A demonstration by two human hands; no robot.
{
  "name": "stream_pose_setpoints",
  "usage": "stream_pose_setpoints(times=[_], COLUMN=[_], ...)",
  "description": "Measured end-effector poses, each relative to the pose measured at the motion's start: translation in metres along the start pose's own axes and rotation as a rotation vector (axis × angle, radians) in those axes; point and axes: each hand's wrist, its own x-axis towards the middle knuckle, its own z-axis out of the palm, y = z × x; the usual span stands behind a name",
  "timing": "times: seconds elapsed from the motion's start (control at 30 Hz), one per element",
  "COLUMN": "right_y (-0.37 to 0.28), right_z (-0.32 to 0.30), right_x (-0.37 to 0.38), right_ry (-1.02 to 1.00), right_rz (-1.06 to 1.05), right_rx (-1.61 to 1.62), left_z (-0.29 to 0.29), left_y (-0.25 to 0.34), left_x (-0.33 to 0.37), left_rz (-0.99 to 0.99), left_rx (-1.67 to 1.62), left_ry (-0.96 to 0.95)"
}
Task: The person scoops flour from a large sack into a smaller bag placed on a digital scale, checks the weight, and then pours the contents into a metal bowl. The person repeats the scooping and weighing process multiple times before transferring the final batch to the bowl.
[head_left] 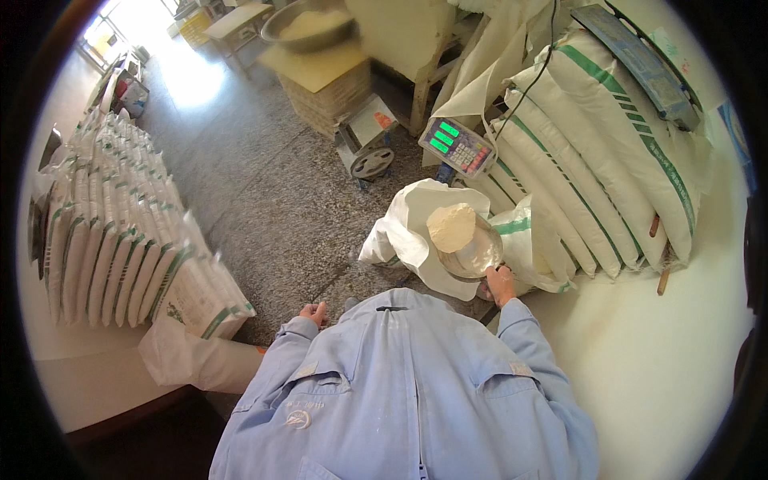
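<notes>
My right hand is closed on the near edge or handle of a round, shiny scoop; its exact grip is partly hidden. A mound of pale cream powder sits at the far left of the scoop. Scoop and powder are at the mouth of an open white sack with its rim folded outward. Down by my left side, my left hand hangs with loosely bent fingers and nothing visible in it.
A scale display with green digits stands behind the sack. Full sacks are stacked at the right, more sacks at the left. A wheeled metal device and a basin of powder on a box are farther back.
</notes>
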Motion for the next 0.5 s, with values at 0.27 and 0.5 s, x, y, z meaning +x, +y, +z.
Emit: stream_pose_setpoints(times=[0.27,0.5], right_y=[0.009,0.019], right_z=[-0.005,-0.007], right_x=[-0.002,0.0], right_ry=[-0.032,-0.031], right_rz=[-0.014,-0.01], right_rx=[0.103,0.046], left_z=[0.004,0.006], left_y=[0.006,0.006], left_x=[0.006,0.007], left_rz=[0.038,0.046], left_rx=[-0.013,-0.038], left_ry=[-0.023,-0.03])
